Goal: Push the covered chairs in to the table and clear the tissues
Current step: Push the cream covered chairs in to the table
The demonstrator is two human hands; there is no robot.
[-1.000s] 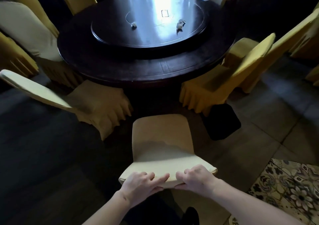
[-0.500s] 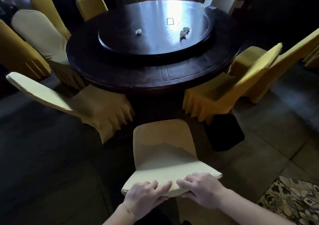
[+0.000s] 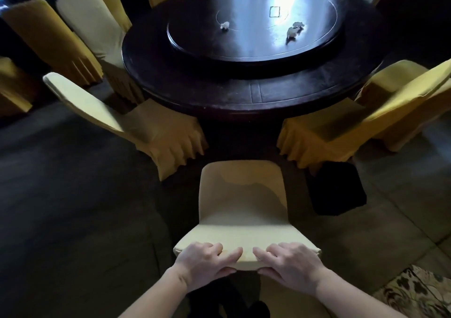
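A cream-covered chair (image 3: 244, 203) stands right in front of me, its seat facing the dark round table (image 3: 244, 93). My left hand (image 3: 207, 261) and my right hand (image 3: 290, 261) both grip the top edge of its backrest, fingers curled over the front and thumbs behind. On the table's lazy Susan (image 3: 253, 39) lie a small crumpled tissue (image 3: 224, 25) at the left and a larger crumpled tissue (image 3: 294, 30) at the right. There is a gap of floor between this chair's seat and the table.
A cream chair (image 3: 136, 125) stands angled at the front left and a yellow chair (image 3: 346, 127) at the front right, with more covered chairs (image 3: 73, 29) around the back. A black object (image 3: 336, 190) sits on the floor to the right. A patterned rug (image 3: 415, 293) lies at the bottom right.
The chair and I have moved closer to the table; the table fills more of the view. Both hands keep their grip on the backrest.
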